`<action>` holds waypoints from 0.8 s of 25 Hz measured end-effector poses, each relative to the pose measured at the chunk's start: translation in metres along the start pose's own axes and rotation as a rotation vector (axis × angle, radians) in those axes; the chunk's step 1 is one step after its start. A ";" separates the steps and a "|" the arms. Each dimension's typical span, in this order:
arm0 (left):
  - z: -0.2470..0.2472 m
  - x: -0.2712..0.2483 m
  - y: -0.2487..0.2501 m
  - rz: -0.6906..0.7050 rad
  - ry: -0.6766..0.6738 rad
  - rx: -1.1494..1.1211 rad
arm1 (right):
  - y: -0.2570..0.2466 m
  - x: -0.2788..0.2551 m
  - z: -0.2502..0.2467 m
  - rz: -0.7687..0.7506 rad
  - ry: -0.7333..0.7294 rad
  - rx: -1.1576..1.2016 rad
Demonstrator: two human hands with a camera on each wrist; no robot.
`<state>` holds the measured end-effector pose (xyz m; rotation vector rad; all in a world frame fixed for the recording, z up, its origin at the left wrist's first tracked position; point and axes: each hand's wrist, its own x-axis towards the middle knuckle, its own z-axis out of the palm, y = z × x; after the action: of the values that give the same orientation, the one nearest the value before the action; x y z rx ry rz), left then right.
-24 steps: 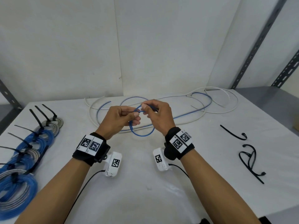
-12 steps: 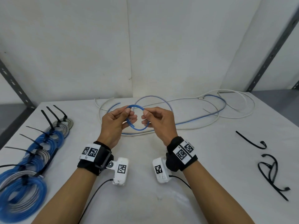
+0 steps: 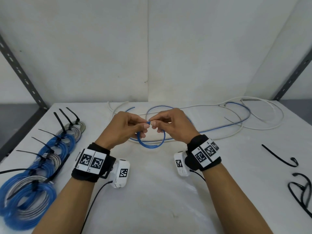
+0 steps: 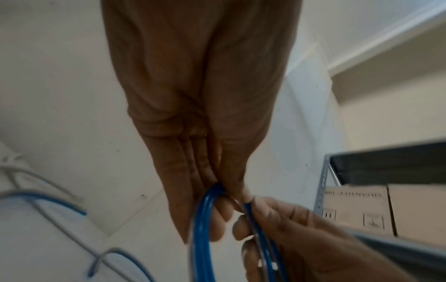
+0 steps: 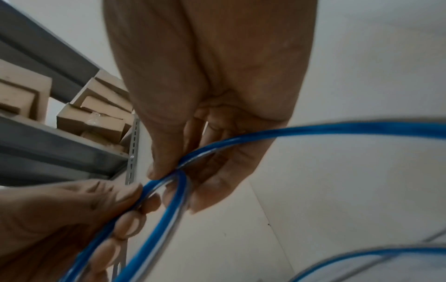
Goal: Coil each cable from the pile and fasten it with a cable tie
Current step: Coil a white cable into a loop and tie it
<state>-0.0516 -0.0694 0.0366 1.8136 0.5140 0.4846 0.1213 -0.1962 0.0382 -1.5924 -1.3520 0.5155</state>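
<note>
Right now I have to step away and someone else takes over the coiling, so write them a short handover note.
Left hand: pinches the blue cable at the top of a small loop.
Right hand: pinches the same cable beside it.
The loop hangs between the hands; the rest of that cable trails back into the loose pile at the far side of the table.
Done: a row of tied coils at the left.
Left: finish this coil, tie it with a spare tie from the right, then coil the remaining cables.

A storeroom or workshop: white table (image 3: pixel 152 191) against bare walls, grey slotted metal shelving (image 5: pixel 60 145) holding cardboard boxes (image 5: pixel 96 122).
</note>
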 end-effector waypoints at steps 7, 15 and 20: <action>0.003 0.006 0.006 0.083 0.348 -0.497 | -0.010 0.003 0.012 -0.009 0.385 0.335; -0.007 -0.002 0.010 0.098 0.122 -0.076 | -0.004 0.003 -0.004 -0.075 0.129 0.095; -0.005 -0.005 0.013 0.035 0.062 -0.036 | -0.005 -0.003 -0.006 -0.084 0.119 0.067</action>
<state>-0.0566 -0.0719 0.0502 1.7801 0.5135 0.5726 0.1222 -0.2018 0.0444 -1.4817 -1.2928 0.4042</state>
